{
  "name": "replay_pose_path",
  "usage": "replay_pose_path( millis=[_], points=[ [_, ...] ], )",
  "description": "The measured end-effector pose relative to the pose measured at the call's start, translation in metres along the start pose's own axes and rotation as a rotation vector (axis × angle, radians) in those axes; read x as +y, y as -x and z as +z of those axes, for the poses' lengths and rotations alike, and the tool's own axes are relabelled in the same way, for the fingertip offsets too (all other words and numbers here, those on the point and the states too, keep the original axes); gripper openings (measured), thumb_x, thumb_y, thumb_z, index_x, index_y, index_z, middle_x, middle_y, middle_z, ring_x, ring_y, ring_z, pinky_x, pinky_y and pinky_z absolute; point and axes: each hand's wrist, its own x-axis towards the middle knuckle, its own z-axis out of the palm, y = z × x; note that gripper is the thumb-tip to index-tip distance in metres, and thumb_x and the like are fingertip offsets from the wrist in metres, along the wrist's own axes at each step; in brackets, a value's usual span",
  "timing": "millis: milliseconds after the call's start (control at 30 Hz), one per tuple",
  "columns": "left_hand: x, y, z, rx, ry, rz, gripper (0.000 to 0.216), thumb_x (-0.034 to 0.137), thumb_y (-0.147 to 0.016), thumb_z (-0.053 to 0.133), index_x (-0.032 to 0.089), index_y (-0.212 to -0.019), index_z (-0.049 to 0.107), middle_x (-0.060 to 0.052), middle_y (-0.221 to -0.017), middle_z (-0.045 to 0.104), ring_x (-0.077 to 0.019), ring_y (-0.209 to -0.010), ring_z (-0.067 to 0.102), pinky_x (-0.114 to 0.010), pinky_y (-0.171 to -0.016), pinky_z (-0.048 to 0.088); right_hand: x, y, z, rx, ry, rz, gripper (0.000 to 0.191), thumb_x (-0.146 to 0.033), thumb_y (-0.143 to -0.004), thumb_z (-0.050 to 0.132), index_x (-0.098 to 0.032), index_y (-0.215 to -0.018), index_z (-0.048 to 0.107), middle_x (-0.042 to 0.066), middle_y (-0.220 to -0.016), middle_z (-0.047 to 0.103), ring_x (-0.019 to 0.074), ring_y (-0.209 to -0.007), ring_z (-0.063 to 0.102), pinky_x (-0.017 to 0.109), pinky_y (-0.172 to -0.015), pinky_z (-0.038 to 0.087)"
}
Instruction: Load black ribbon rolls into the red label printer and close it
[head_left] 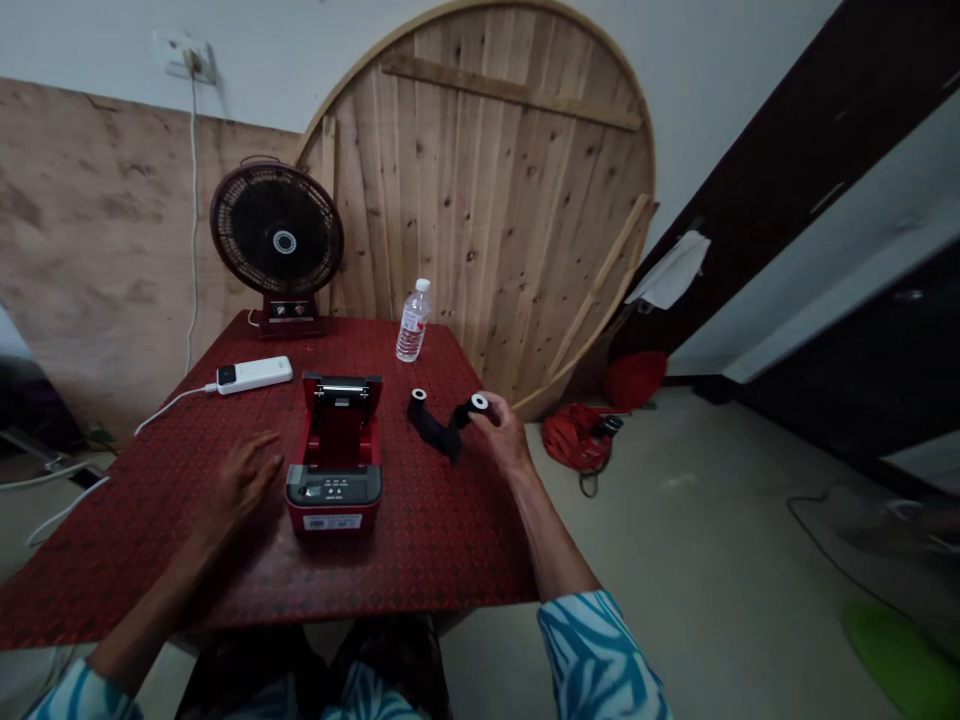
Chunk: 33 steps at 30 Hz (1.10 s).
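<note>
A red and black label printer [334, 490] stands on the table with its lid raised, showing the inside. To its right lies a black printer ribbon [435, 432], wound on two white-cored rolls with a loose strip between them. The fingers of my right hand [504, 432] are closed on the right-hand roll, near the table's right side. Left of the printer, my left hand [244, 475] rests low over the table, fingers apart and holding nothing. A small gap separates it from the printer.
Behind are a fan [277, 240], a white power bank [255, 374] with a cable, and an upright water bottle [414, 322]. A round wooden board [495, 180] leans on the wall. Red bags [576, 436] lie on the floor beyond the tabletop's [450, 560] right edge.
</note>
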Motion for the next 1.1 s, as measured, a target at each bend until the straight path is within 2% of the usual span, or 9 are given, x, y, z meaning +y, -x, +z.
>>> replay_pose_path(
  millis=[100, 233, 400, 533, 600, 700, 900, 1000, 1100],
  points=[
    [-0.025, 0.002, 0.017, -0.092, -0.134, 0.010, 0.045, 0.046, -0.087, 0.040, 0.015, -0.113, 0.059, -0.015, -0.113, 0.065, -0.0288, -0.104, 0.060, -0.045, -0.090, 0.048, 0.037, -0.008, 0.008, -0.028, 0.033, 0.033, 0.032, -0.032, -0.058, 0.070, -0.020, -0.087, 0.063, 0.003, -0.089, 0.068, 0.0223, -0.088, 0.061, 0.045, -0.092, 0.043],
    [-0.028, 0.002, 0.024, -0.187, -0.299, 0.058, 0.042, 0.040, -0.088, 0.037, 0.017, -0.114, 0.060, -0.014, -0.117, 0.064, -0.0297, -0.106, 0.059, -0.046, -0.088, 0.046, 0.060, 0.000, 0.015, -0.050, 0.032, 0.042, 0.030, -0.030, -0.059, 0.069, -0.020, -0.087, 0.064, 0.004, -0.091, 0.069, 0.0233, -0.090, 0.061, 0.043, -0.093, 0.042],
    [-0.035, 0.001, 0.022, -0.260, -0.346, 0.077, 0.042, 0.040, -0.089, 0.036, 0.018, -0.115, 0.061, -0.013, -0.125, 0.061, -0.0289, -0.109, 0.057, -0.043, -0.088, 0.045, 0.049, -0.010, -0.007, -0.033, 0.023, 0.050, 0.036, -0.032, -0.062, 0.069, -0.018, -0.095, 0.064, 0.007, -0.094, 0.069, 0.0229, -0.091, 0.061, 0.040, -0.091, 0.044],
    [-0.041, 0.001, 0.025, -0.261, -0.353, 0.079, 0.041, 0.041, -0.089, 0.036, 0.021, -0.114, 0.062, -0.011, -0.124, 0.061, -0.0288, -0.108, 0.057, -0.042, -0.085, 0.045, 0.029, -0.039, -0.035, 0.090, 0.026, 0.011, 0.041, -0.037, -0.064, 0.065, -0.019, -0.100, 0.060, 0.006, -0.100, 0.066, 0.0213, -0.096, 0.060, 0.040, -0.094, 0.043],
    [-0.040, 0.001, 0.026, -0.251, -0.344, 0.073, 0.042, 0.041, -0.089, 0.036, 0.021, -0.114, 0.063, -0.011, -0.124, 0.061, -0.0292, -0.107, 0.058, -0.043, -0.085, 0.045, 0.025, -0.053, -0.038, 0.163, 0.036, -0.008, 0.041, -0.036, -0.062, 0.065, -0.019, -0.100, 0.059, 0.007, -0.101, 0.066, 0.0213, -0.098, 0.060, 0.041, -0.094, 0.042],
    [-0.038, 0.002, 0.027, -0.233, -0.317, 0.070, 0.043, 0.041, -0.089, 0.035, 0.020, -0.110, 0.065, -0.012, -0.122, 0.062, -0.0299, -0.106, 0.058, -0.044, -0.086, 0.045, 0.033, -0.066, -0.023, 0.189, 0.047, -0.006, 0.039, -0.035, -0.063, 0.063, -0.019, -0.099, 0.058, 0.007, -0.101, 0.066, 0.0215, -0.097, 0.060, 0.041, -0.092, 0.043],
    [-0.045, 0.005, 0.031, -0.213, -0.258, 0.082, 0.040, 0.041, -0.089, 0.038, 0.021, -0.107, 0.068, -0.012, -0.122, 0.062, -0.0294, -0.108, 0.059, -0.045, -0.087, 0.047, 0.065, -0.056, 0.024, 0.073, 0.105, 0.023, 0.030, -0.030, -0.060, 0.065, -0.018, -0.086, 0.060, 0.006, -0.088, 0.067, 0.0235, -0.089, 0.061, 0.045, -0.090, 0.043],
    [-0.050, 0.005, 0.033, -0.229, -0.256, 0.062, 0.040, 0.041, -0.090, 0.038, 0.021, -0.109, 0.067, -0.012, -0.123, 0.062, -0.0293, -0.109, 0.058, -0.045, -0.087, 0.047, 0.073, -0.046, 0.027, 0.022, 0.140, 0.010, 0.025, -0.027, -0.061, 0.064, -0.020, -0.085, 0.061, 0.005, -0.088, 0.068, 0.0231, -0.090, 0.060, 0.042, -0.091, 0.043],
    [-0.050, 0.006, 0.033, -0.219, -0.261, 0.071, 0.040, 0.041, -0.090, 0.038, 0.021, -0.108, 0.068, -0.012, -0.122, 0.062, -0.0291, -0.108, 0.058, -0.045, -0.087, 0.046, 0.072, -0.045, 0.019, -0.028, 0.158, -0.023, 0.027, -0.027, -0.062, 0.062, -0.020, -0.089, 0.061, 0.004, -0.087, 0.069, 0.0214, -0.086, 0.061, 0.040, -0.087, 0.046]
  ],
)
